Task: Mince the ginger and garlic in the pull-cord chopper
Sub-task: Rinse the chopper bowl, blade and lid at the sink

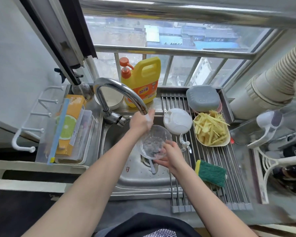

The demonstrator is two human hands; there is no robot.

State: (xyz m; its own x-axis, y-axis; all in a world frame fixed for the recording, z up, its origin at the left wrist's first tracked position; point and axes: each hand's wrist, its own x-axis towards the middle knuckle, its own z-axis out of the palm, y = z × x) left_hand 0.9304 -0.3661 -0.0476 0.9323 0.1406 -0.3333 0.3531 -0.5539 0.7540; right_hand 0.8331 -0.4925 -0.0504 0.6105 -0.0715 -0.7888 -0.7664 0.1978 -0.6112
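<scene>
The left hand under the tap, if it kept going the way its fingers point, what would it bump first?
Probably the faucet: the left hand points up and away, fingertips right by the spout's mouth. Beyond that stands the yellow soap jug. Depth is hard to judge here.

No legible text; detergent bottle [142, 82] label blurred.

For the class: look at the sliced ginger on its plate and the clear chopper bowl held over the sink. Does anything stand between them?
Yes. The white chopper lid lies on the drying rack, between the ginger and the clear bowl. The right hand grips the bowl's near rim.
</scene>
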